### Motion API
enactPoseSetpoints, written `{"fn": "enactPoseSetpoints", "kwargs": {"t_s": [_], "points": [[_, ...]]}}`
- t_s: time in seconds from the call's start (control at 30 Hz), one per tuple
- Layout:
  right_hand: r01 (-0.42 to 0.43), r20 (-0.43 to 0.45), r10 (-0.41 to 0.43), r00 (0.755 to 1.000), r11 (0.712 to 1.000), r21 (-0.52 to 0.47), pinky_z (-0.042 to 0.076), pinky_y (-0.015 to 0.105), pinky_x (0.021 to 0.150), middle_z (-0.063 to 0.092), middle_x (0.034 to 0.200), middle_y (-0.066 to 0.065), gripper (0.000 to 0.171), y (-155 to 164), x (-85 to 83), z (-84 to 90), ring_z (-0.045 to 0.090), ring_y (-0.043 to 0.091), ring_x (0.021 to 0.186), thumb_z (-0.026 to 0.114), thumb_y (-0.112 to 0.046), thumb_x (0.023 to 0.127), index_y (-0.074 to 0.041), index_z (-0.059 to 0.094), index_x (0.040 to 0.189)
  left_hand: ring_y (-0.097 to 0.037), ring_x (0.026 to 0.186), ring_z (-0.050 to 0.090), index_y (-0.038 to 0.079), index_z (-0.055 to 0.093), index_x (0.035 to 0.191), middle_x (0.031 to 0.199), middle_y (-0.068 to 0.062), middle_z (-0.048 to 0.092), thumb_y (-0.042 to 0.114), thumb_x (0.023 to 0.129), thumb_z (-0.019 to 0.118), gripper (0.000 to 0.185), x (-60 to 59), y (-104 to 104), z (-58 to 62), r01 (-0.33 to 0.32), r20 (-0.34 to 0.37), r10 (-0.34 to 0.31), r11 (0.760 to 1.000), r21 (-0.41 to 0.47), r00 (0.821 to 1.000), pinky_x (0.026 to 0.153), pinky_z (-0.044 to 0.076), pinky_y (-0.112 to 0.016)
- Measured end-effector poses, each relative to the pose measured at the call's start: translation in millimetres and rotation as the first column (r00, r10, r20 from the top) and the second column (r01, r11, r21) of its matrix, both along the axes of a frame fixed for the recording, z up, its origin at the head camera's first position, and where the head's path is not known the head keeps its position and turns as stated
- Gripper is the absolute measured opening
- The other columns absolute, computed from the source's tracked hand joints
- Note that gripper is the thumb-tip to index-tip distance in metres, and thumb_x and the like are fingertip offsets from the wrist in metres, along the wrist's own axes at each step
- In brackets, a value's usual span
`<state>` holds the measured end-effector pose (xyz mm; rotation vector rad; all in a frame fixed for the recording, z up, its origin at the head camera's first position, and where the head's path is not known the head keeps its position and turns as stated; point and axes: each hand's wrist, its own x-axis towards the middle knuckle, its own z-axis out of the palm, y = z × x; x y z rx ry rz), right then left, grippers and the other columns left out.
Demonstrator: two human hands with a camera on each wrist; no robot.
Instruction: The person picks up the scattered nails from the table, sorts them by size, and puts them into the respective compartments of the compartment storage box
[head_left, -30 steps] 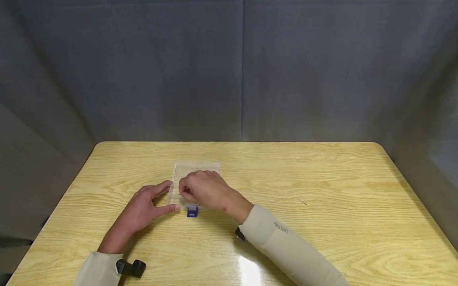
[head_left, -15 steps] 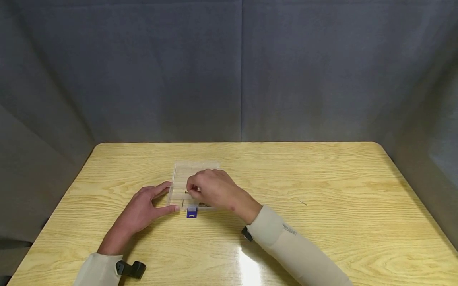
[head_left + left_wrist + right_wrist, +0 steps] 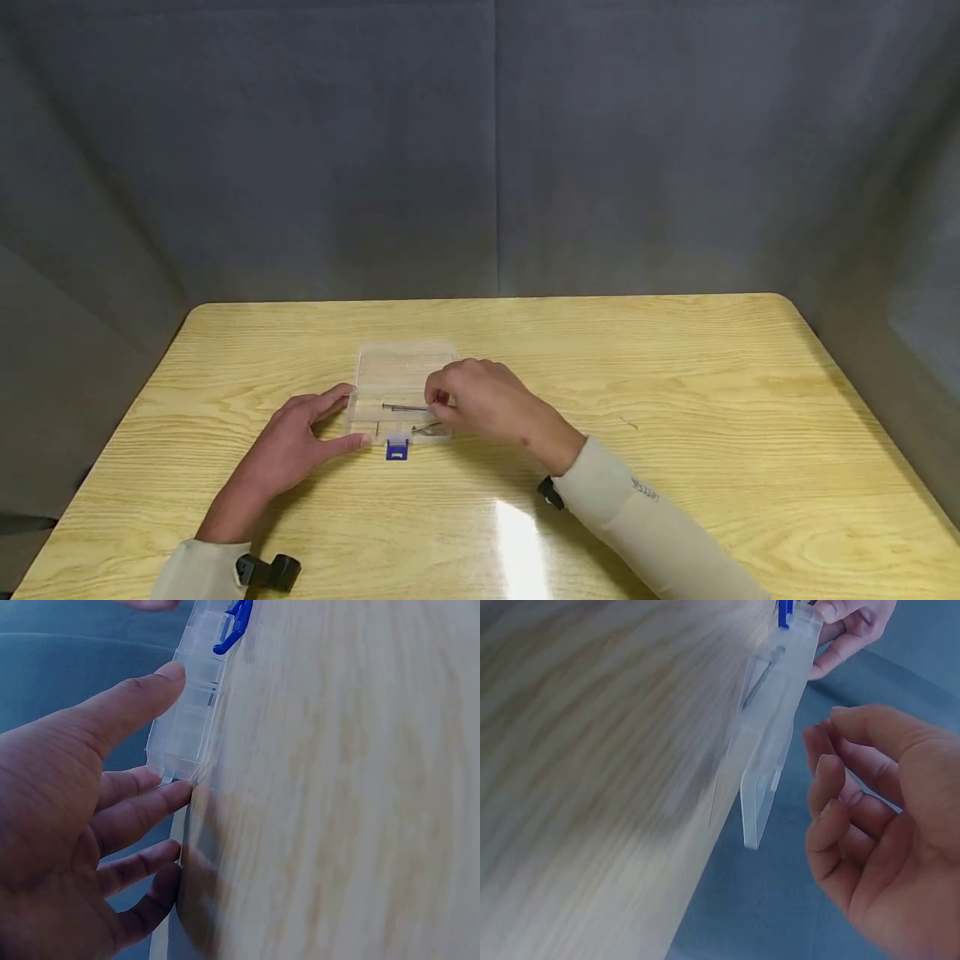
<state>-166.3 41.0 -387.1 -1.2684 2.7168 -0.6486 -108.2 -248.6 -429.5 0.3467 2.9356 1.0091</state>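
Note:
A clear plastic organizer box (image 3: 363, 410) lies with its lid (image 3: 401, 360) open toward the back and its blue latch (image 3: 397, 450) at the front. Long thin dark nails (image 3: 401, 407) lie across its middle compartment. More nails (image 3: 426, 430) show in the front right one, and a short one (image 3: 377, 428) in the front left. My left hand (image 3: 296, 446) holds the box's front left corner between thumb and fingers. Over its right side is my right hand (image 3: 487, 404), fingers loosely curled; in the right wrist view nothing shows between the fingertips.
One thin nail-like piece (image 3: 628, 422) lies on the wooden table (image 3: 712, 500) to the right of the box. Dark grey curtains (image 3: 300, 150) hang behind the table and at both sides.
My right hand has moved right across the box, uncovering the nails in the middle and front compartments. The left hand has kept its place at the corner. The view has shifted slightly.

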Motion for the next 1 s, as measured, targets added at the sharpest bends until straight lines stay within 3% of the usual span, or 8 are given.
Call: {"fn": "enactPoseSetpoints", "kwargs": {"t_s": [0.37, 0.67, 1.0], "points": [[0.075, 0.035, -0.075, 0.997, 0.997, -0.008, 0.052, 0.027, 0.066, 0.073, 0.096, -0.009, 0.008, 42.0, 0.3, 5.2, 0.064, 0.005, 0.080, 0.069, -0.014, 0.099, -0.017, 0.077, 0.099, -0.046, 0.132, 0.049, -0.001, 0.051, 0.150, 0.134, -0.019, 0.065, 0.046, 0.090, 0.080, 0.082, 0.0, 2.2, -0.7, 0.000, 0.024, 0.000, 1.000, 0.000, 1.000, 0.107, 0.038, -0.063], [0.108, 0.010, -0.108, 0.994, 0.993, -0.039, 0.049, 0.024, 0.060, 0.071, 0.091, -0.011, 0.007, 72.0, 4.9, 1.0, 0.059, 0.002, 0.073, 0.071, -0.011, 0.096, -0.015, 0.077, 0.097, -0.047, 0.131, 0.048, 0.000, 0.051, 0.150, 0.132, -0.018, 0.066, 0.045, 0.089, 0.082, 0.082, 0.1, 3.5, 0.7, -0.018, 0.029, 0.018, 1.000, -0.010, 0.999, 0.107, 0.036, -0.065], [0.258, 0.005, -0.258, 0.966, 0.966, 0.028, 0.050, 0.030, 0.060, 0.070, 0.087, -0.010, 0.009, 121.8, 12.5, -5.0, 0.057, 0.003, 0.068, 0.070, -0.012, 0.096, -0.014, 0.077, 0.102, -0.047, 0.132, 0.047, 0.001, 0.051, 0.150, 0.133, -0.016, 0.066, 0.049, 0.089, 0.080, 0.083, 0.3, 2.0, 0.3, -0.018, 0.036, 0.019, 1.000, -0.025, 0.999, 0.106, 0.037, -0.065]]}}
